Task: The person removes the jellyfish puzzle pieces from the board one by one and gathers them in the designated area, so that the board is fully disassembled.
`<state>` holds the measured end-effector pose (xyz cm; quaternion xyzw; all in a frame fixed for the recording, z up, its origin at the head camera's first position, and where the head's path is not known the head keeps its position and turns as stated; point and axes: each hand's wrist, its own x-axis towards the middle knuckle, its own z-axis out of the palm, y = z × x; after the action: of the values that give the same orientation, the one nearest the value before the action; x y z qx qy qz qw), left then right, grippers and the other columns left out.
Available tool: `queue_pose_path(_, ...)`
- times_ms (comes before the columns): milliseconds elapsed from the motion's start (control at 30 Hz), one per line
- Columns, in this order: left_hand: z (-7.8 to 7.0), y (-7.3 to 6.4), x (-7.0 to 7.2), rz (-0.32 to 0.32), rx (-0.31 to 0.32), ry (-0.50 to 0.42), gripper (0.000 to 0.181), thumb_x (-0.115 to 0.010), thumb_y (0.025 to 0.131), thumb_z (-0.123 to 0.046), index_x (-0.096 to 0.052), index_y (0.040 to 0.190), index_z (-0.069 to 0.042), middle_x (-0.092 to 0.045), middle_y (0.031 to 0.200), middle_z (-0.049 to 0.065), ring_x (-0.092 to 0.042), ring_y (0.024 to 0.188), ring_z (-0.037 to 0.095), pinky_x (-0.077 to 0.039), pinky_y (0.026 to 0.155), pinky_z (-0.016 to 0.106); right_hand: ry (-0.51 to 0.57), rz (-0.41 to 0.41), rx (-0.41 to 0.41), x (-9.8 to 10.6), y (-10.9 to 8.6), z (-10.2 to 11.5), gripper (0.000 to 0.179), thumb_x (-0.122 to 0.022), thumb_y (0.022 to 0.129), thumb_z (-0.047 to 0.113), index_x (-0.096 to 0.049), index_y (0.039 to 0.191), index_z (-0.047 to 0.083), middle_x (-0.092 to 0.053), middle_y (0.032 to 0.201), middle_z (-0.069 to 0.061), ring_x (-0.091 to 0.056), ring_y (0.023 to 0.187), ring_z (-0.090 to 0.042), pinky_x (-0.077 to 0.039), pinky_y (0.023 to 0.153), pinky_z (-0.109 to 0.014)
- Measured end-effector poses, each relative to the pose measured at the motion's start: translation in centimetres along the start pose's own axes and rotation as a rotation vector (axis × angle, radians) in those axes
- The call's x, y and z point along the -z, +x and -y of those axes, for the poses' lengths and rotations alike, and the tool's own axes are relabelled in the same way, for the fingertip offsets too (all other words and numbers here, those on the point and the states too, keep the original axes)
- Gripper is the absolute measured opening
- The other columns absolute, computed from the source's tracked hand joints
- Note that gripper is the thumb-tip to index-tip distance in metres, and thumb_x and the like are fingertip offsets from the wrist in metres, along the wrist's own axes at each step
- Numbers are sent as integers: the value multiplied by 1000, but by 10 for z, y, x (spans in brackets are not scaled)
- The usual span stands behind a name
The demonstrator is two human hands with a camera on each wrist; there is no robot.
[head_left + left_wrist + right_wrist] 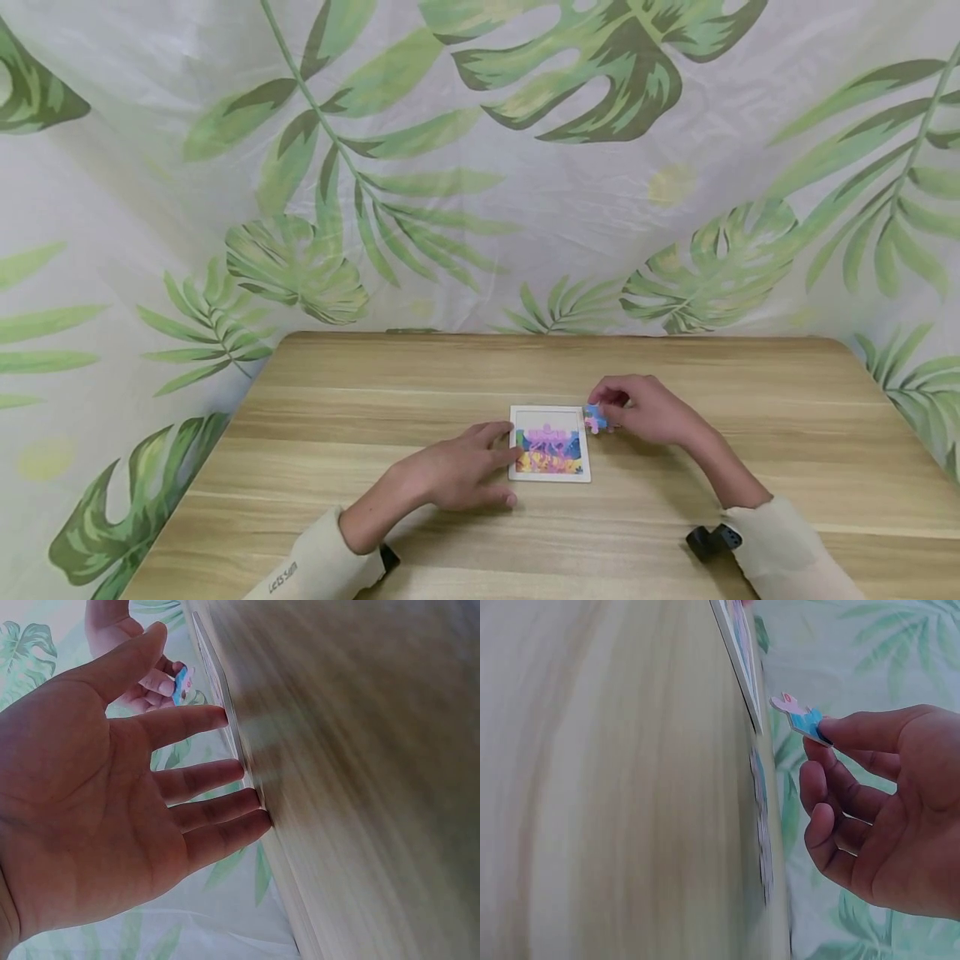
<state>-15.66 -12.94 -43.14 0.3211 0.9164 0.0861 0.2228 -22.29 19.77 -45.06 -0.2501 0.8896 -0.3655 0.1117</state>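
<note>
A small square jigsaw tray (550,477) with a white border lies on the table. Its lower part holds joined pieces with a pink jellyfish picture (547,454); the upper strip shows bare white. My left hand (467,468) is at the tray's left side, fingers extended and fingertips touching its edge. Just off the right upper corner, my right hand (651,410) pinches a blue and pink jigsaw piece (804,721) between thumb and index finger. In the right wrist view this piece is held up above the table, tilted.
Beyond the tray, more flat jigsaw pieces (761,825) lie on the table in the right wrist view, mostly hidden by my right hand in the head view. The wooden table (375,375) ends at a leaf-patterned cloth (420,250) behind.
</note>
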Motion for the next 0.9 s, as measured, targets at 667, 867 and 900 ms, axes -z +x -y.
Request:
queue_pose_path(667, 1, 0, -3, 8, 14, 6, 72, -65, 103, -57, -48, 164, -23, -28, 178, 8, -32, 163, 32, -49, 118, 57, -4, -71, -123, 38, -47, -53, 10, -67, 105, 13, -76, 110, 13, -72, 101, -1, -59, 89, -11, -51, 77, -25)
queue_pose_path(867, 2, 1, -3, 6, 17, 16, 71, -63, 104, -58, -47, 164, -24, -28, 178, 8, -31, 163, 32, -49, 118, 57, -2, -78, -138, 44, -56, -57, 10, -68, 105, 14, -77, 110, 12, -72, 100, -1, -58, 88, -9, -50, 75, -24)
queue_pose_path(900, 2, 1, -3, 6, 18, 17, 71, -63, 104, -58, -47, 164, -24, -28, 178, 8, -31, 163, 32, -49, 118, 56, -2, -79, -140, 45, -57, -57, 10, -68, 105, 14, -77, 111, 12, -72, 100, -1, -57, 88, -9, -50, 75, -24)
